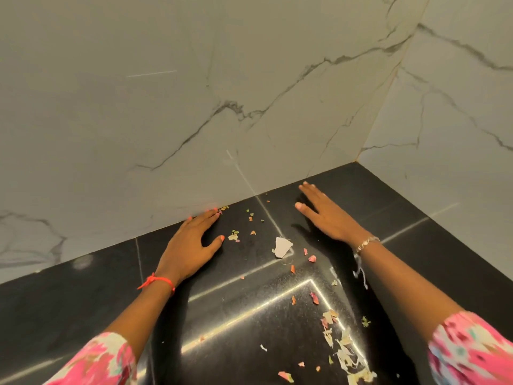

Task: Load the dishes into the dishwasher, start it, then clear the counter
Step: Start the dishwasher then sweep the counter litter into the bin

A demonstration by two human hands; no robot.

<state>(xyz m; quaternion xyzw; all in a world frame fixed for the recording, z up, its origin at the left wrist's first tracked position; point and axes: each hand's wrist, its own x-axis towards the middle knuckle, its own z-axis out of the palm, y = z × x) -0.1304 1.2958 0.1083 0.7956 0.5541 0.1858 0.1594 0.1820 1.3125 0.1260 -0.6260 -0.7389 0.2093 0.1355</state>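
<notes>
Head view. Rests the left hand (191, 245) palm down on the black stone counter (83, 301), fingers straight and close together, thumb spread, fingertips touching the foot of the marble wall (166, 107). Rests the right hand (324, 215) flat too, nearer the corner, fingers straight and together, thumb apart, gripping nothing. Between the hands: a white paper scrap (282, 247) and small vegetable peelings (234, 236). Nearer the body, on the right: a denser pile of peelings (344, 345). Wears a red thread (156, 282) on the left wrist, a silver bracelet (366, 243) on the right.
</notes>
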